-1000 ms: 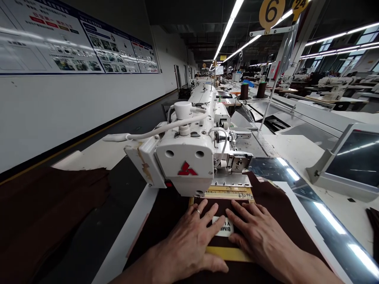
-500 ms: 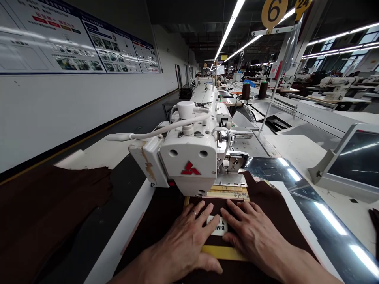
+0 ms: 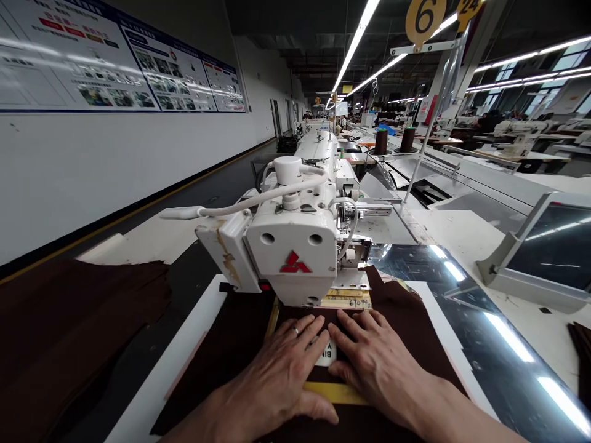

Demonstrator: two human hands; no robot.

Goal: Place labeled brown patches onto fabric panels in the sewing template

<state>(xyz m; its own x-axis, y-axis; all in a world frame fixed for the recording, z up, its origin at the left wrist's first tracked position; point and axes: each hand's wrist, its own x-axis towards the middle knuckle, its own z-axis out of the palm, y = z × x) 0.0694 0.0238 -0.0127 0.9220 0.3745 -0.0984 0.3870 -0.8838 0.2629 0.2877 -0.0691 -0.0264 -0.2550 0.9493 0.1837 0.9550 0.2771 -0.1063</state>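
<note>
My left hand (image 3: 281, 369), with a ring on one finger, lies spread on dark brown fabric (image 3: 221, 344) just in front of the white sewing machine head (image 3: 293, 246). My right hand (image 3: 378, 363) rests beside it, fingers apart and pointing at the machine. Between the hands a white label (image 3: 329, 352) with black letters is partly covered by fingers. A yellow strip (image 3: 339, 392) runs across the fabric between my thumbs. Behind my fingertips is a yellow template edge (image 3: 346, 299) with handwritten marks. The needle area is hidden behind the machine head.
More brown fabric (image 3: 92, 326) lies at the left. A white sheet (image 3: 168, 363) shows under the work. To the right stand a screen (image 3: 554, 246) and, farther back, two thread cones (image 3: 381, 141) (image 3: 407, 140). A pole (image 3: 422, 154) rises behind the table.
Both hands, the fabric, the label and the yellow strip have shifted left relative to the machine head. The label is now more covered by fingers.
</note>
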